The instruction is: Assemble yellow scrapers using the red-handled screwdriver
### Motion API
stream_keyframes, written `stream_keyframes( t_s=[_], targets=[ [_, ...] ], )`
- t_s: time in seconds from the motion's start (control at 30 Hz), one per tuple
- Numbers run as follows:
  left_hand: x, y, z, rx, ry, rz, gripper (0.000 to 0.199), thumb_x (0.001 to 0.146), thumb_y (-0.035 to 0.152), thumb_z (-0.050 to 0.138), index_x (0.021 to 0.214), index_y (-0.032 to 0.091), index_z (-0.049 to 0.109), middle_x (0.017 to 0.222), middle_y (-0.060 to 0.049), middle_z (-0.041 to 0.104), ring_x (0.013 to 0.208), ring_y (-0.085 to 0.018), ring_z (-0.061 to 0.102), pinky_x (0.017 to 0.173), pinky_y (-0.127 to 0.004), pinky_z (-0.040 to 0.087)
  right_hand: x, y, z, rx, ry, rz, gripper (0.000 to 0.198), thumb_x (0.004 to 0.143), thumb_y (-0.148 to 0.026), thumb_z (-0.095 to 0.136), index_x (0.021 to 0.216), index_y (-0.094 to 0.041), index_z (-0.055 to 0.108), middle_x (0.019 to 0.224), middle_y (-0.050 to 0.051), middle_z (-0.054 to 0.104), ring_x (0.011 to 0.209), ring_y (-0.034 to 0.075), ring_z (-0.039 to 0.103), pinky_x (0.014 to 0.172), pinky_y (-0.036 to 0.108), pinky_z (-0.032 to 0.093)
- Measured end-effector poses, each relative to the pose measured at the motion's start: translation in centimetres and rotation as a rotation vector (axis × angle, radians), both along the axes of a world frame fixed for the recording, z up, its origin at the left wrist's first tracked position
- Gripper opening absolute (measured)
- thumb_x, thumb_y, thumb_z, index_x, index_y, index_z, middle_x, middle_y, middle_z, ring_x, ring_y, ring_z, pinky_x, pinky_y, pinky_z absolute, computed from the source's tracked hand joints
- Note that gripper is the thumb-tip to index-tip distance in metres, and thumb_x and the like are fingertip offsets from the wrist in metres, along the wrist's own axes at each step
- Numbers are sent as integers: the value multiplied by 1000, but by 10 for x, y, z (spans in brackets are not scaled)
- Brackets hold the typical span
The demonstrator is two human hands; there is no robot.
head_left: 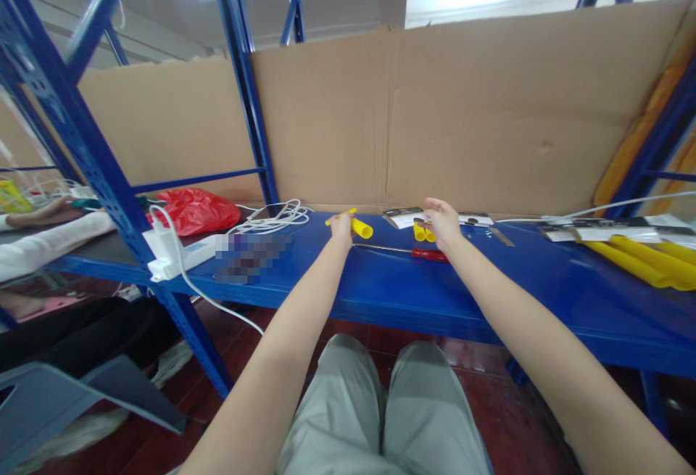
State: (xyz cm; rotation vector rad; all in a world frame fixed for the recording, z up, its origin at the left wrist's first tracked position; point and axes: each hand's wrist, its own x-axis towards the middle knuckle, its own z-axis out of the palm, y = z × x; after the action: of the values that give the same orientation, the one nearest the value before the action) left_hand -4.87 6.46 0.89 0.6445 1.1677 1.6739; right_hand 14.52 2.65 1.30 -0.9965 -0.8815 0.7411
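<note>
Holding a yellow tube (363,229) in my L hand (341,230), grip closed round it over the blue counter (380,294), prob. to keep it steady. R hand (443,222) is by two more yellow tubes (419,233); can't tell if its grip is clamped on either. Red-handled screwdriver (429,254) lies crosswise betw. the hands, handle nearer R, prob. for easy reach.

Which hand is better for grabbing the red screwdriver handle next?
Probably the right hand: it's close to the red handle, while the left hand is farther away, holding a yellow tube.
</note>
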Motion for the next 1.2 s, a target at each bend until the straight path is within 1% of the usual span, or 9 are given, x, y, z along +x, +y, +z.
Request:
stream_keyframes(
  t_s=[0.13, 0.23, 0.3, 0.43, 0.6, 0.83, 0.93, 1.03, 1.2],
  targets=[
    [0, -1, 3, -28, -24, -8, 26, 80, 7, 55, 105, 11, 60, 70, -5, 64, 58, -16, 63, 50, -22, 46, -5, -6, 3, -6, 13, -3, 27, 59, -4, 47, 75, -19, 62, 81, 0, 68, 60, 10, 57, 50, 21, 49],
    [0, -3, 5, -42, -34, -48, 26, 82, 10, 55, 107, 10, 60, 71, -7, 66, 56, -17, 64, 50, -23, 47, -4, -8, 8, -13, 56, -46, 23, 58, -3, 45, 66, -18, 60, 62, -2, 63, 53, 10, 53, 48, 20, 43],
    [0, -5, 5, -50, -50, -68, 28, 82, 11, 55, 110, 10, 59, 74, -9, 67, 55, -17, 63, 50, -24, 47, -3, -9, 11, 1, 82, -56, 21, 58, -3, 45, 63, -18, 59, 57, -3, 60, 52, 10, 52, 48, 20, 42],
    [1, -8, 6, -65, -93, -95, 31, 82, 12, 57, 113, 11, 57, 79, -9, 69, 52, -15, 62, 48, -22, 47, 1, -10, 18, 31, 98, -1, 16, 60, -4, 52, 61, -19, 58, 59, -3, 59, 57, 10, 53, 52, 21, 44],
    [2, -14, 9, -69, -137, -143, 30, 85, 12, 55, 115, 13, 56, 74, -7, 69, 44, -11, 57, 43, -19, 44, 1, -10, 17, 81, 20, 66, 11, 62, -11, 61, 65, -20, 57, 67, -3, 59, 64, 11, 56, 60, 24, 49],
    [4, -19, 12, -52, -238, -201, 17, 89, 11, 53, 104, 11, 59, 65, -4, 66, 40, -9, 55, 44, -18, 44, 4, -6, 16, 15, -39, -7, 10, 61, -10, 60, 64, -20, 58, 69, -3, 59, 64, 10, 54, 60, 23, 49],
    [6, -19, 13, -51, -233, -188, 17, 88, 8, 52, 104, 11, 58, 64, -3, 65, 41, -9, 55, 44, -17, 44, 19, 3, 24, -13, -137, -102, 9, 62, -10, 58, 63, -19, 58, 66, -3, 58, 62, 11, 52, 60, 24, 47],
    [8, -20, 13, -48, -187, -205, 20, 88, 7, 52, 107, 9, 58, 63, -4, 65, 40, -9, 54, 44, -18, 43, 49, 15, 31, -75, -293, -244, 9, 63, -9, 56, 65, -18, 59, 64, -2, 56, 61, 11, 50, 64, 26, 46],
    [13, -24, 10, -64, -112, -218, 22, 87, 9, 54, 108, 7, 60, 61, -5, 66, 39, -10, 52, 47, -20, 45, 113, 22, 30, -362, -536, -469, 13, 65, -5, 54, 61, -17, 57, 64, 2, 56, 69, 15, 54, 72, 29, 44]
  ],
)
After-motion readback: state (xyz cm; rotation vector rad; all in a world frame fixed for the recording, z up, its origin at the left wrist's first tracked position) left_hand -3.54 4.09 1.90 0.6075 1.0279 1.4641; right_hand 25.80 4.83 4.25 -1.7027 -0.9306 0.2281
